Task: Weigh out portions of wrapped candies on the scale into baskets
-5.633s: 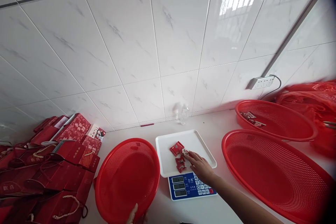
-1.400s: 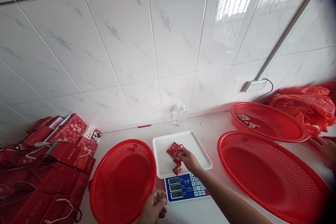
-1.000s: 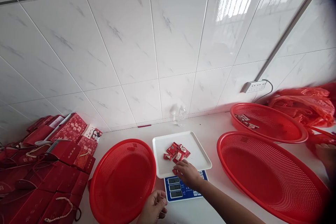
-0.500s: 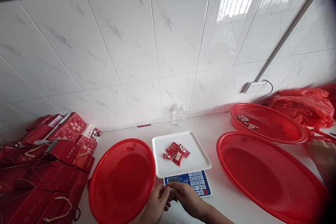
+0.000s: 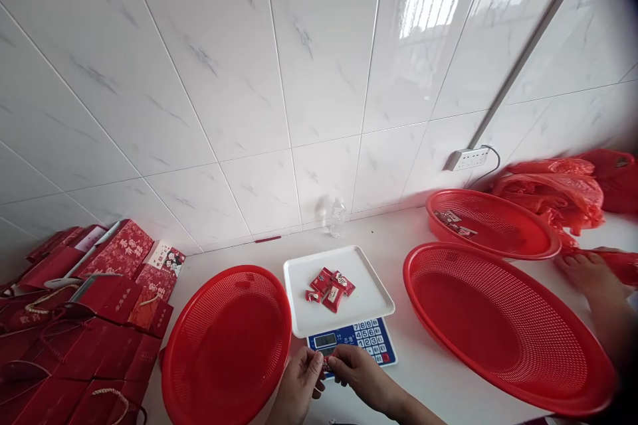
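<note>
My left hand and my right hand meet in front of the scale. Both pinch a small red-wrapped candy between thumbs and fingers, its sides partly hidden by the fingertips. Just beyond them is the blue keypad of a digital scale, its display partly covered by the hands. On top of the scale sits a white tray. Several red wrapped candies lie in a loose cluster on that tray.
Left of the scale stands a round red basket; red gift boxes are stacked farther left. To the right are a large red basket and another basket holding a few packets. Another person's hand touches red plastic bags.
The view has shifted slightly rightward. My fingertips have parted a little, so more of the candy between them shows. The other person's hand has moved further into view.
</note>
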The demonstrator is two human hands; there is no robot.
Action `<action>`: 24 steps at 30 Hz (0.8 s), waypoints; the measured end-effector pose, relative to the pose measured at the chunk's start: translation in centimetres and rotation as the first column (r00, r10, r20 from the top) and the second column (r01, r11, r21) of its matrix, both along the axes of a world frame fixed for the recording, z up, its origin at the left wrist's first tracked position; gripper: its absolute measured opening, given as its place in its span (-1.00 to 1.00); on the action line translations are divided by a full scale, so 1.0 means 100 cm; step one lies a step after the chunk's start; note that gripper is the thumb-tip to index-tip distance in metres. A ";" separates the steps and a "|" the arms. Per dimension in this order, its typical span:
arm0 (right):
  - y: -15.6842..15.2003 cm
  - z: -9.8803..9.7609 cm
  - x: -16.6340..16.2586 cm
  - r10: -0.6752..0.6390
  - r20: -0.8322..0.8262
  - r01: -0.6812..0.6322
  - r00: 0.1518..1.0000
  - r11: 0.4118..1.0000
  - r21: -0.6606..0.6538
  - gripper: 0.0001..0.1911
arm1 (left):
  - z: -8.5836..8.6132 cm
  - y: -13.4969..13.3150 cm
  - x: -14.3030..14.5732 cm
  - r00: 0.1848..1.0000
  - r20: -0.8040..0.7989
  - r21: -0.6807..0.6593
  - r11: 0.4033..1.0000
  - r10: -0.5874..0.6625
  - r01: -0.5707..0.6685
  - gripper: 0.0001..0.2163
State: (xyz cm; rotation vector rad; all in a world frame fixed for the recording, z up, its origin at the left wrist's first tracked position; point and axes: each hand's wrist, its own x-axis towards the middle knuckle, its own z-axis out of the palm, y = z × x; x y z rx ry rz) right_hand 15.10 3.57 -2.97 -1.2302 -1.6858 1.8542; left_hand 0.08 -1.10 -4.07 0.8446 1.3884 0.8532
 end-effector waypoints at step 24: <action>0.042 -0.035 -0.005 -0.194 0.238 0.166 0.952 0.977 0.132 -0.55 | -0.011 -0.008 -0.015 1.000 -0.001 -0.033 0.999 0.003 -0.003 -0.51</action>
